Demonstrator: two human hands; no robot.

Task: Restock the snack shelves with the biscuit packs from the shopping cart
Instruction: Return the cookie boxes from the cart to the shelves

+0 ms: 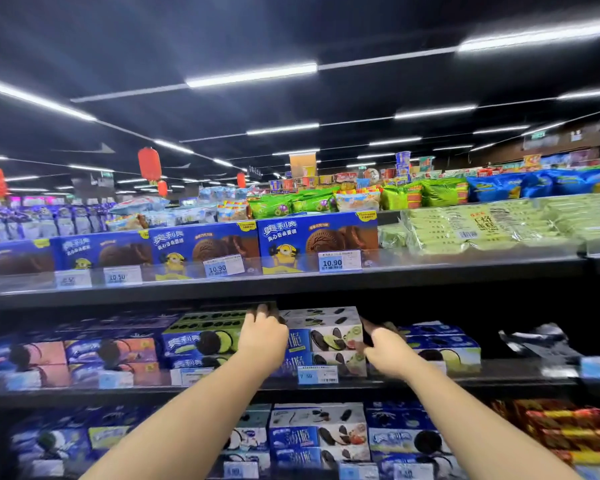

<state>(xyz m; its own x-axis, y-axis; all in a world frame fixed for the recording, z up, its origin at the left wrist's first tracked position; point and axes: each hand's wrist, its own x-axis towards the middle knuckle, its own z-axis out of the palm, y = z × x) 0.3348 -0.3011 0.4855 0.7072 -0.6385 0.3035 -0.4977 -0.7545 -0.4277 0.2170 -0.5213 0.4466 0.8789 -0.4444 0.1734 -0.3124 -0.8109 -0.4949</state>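
The left hand (pixel 264 332) has its fingers (pixel 262 311) curled over the top left edge of the stacked biscuit packs (pixel 326 332), which sit on the middle shelf (pixel 499 382). The right hand (pixel 383 342) lies against the stack's right side, fingers reaching back into the shelf; blur hides whether they curl. A price tag (pixel 317 374) sits just below the fingers, between the wrists.

blue biscuit boxes (pixel 317 242) – red lanterns (pixel 149 164) – pale green packs (pixel 465 230)

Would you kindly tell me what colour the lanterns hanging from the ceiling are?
The lanterns are red, clearest in the head view.
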